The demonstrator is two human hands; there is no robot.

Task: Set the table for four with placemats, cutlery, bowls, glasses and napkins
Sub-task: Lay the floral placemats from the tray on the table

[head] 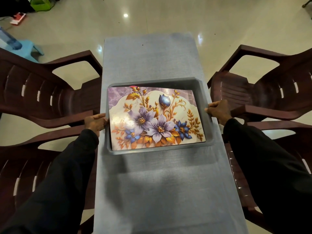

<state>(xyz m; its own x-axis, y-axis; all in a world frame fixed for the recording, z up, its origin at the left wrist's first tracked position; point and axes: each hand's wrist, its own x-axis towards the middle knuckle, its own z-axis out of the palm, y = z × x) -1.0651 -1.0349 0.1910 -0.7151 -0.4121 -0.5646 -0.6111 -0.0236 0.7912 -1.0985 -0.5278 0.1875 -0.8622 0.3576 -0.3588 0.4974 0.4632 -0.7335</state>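
A grey plastic bin [201, 92] sits on the middle of the narrow table [152, 191], which is covered with a blue-grey cloth. Inside the bin lies a floral placemat [155, 115] with purple and blue flowers and gold leaves; it hides whatever is below it, apart from a small pink edge at the bin's far rim. My left hand [94, 122] grips the bin's left rim. My right hand [219, 110] grips its right rim. Both arms are in dark sleeves.
Dark brown plastic chairs flank the table: two on the left [42, 92] [25, 174] and two on the right [270, 92] [249, 196]. A light blue stool [25, 48] with a water bottle stands on the floor at far left. A green box [41, 4] is at the back.
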